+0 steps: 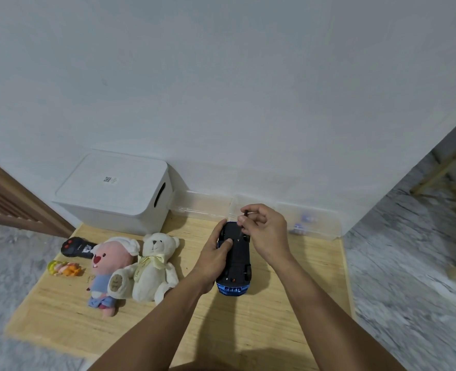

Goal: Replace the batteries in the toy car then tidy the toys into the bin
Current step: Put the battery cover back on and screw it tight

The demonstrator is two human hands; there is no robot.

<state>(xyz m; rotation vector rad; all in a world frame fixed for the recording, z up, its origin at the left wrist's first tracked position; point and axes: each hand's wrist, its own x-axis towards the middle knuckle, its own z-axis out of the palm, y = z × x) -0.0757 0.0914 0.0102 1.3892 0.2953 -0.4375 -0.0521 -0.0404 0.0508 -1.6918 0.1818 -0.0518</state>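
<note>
The toy car (234, 257) lies belly-up, long axis toward the bin (114, 194); left hand (213, 259) clasps its side, while the right hand (265, 231) pinches a screwdriver (244, 219) upright over its far end.

Two bare forearms reach in from the bottom edge, with no sleeves showing. The left hand (216, 253) and right hand (265, 231) wear no gloves, rings, watch or bracelet. The fingernails are short and plain.

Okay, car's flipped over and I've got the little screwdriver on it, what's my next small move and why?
Probably turn the screwdriver to loosen the cover screw: the toy car lies underside up, left hand steadying it, right hand pinching the tool.
</note>
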